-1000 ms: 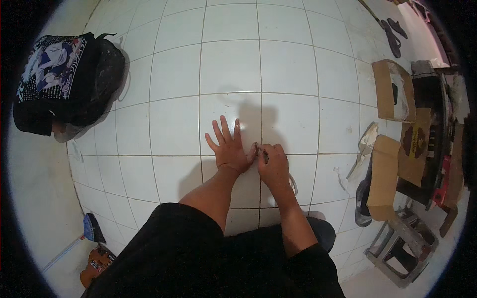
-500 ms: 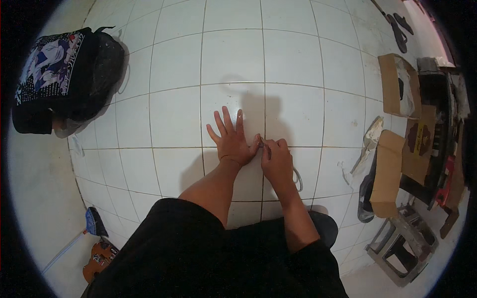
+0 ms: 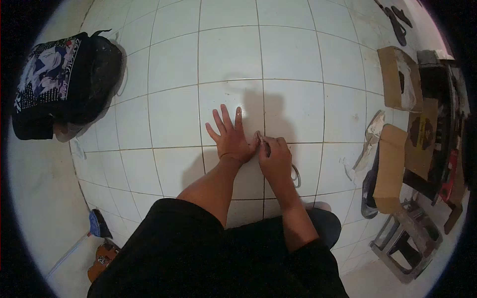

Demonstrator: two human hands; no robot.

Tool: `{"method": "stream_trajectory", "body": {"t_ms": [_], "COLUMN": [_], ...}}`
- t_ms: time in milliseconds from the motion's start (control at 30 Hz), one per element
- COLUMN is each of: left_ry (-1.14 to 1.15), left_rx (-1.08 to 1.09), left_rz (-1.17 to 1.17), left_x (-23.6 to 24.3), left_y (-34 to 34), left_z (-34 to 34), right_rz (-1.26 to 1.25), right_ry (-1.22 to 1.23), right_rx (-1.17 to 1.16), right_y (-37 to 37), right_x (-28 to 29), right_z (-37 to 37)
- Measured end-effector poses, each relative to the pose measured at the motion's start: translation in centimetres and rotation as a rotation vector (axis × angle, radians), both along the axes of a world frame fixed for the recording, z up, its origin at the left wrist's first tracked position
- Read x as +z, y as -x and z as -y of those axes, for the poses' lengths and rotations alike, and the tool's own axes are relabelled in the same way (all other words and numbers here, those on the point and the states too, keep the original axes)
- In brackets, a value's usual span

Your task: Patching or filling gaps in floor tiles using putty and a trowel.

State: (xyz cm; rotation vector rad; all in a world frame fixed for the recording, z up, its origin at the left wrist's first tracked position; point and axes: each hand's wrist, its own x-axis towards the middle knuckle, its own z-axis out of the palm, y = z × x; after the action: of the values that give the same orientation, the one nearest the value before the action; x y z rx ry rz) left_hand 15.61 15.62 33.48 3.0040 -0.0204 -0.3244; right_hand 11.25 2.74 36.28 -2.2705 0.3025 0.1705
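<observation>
My left hand lies palm down on the white tiled floor, its fingers spread apart and holding nothing. Pale specks show on its index fingertip. Close against the tip of the left thumb, my right hand is closed in a pinch. Whatever it grips is too small and dark to name. A pale grey loop shows just beside the right wrist; I cannot tell what it belongs to.
At the left wall stands a black backpack with a printed front. Along the right are open cardboard boxes, a dark slipper, a grey plastic stool and a dark shelf. A brown guitar-shaped thing lies lower left.
The view has shifted slightly. My right hand's fingers have moved a little at the left thumb tip; the left hand stays spread in place.
</observation>
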Motion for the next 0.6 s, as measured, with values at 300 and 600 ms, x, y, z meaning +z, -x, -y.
{"method": "stream_trajectory", "body": {"t_ms": [300, 600], "left_ry": [-0.038, -0.042], "left_rx": [0.004, 0.012], "left_rz": [-0.071, -0.085], "left_x": [0.3, 0.9], "left_y": [0.0, -0.3], "left_z": [0.0, 0.2], "right_rz": [-0.015, -0.022], "right_ry": [0.124, 0.244], "right_rx": [0.232, 0.474], "right_y": [-1.7, -2.3], "right_x": [0.8, 2.0], "right_z": [1.3, 2.6]}}
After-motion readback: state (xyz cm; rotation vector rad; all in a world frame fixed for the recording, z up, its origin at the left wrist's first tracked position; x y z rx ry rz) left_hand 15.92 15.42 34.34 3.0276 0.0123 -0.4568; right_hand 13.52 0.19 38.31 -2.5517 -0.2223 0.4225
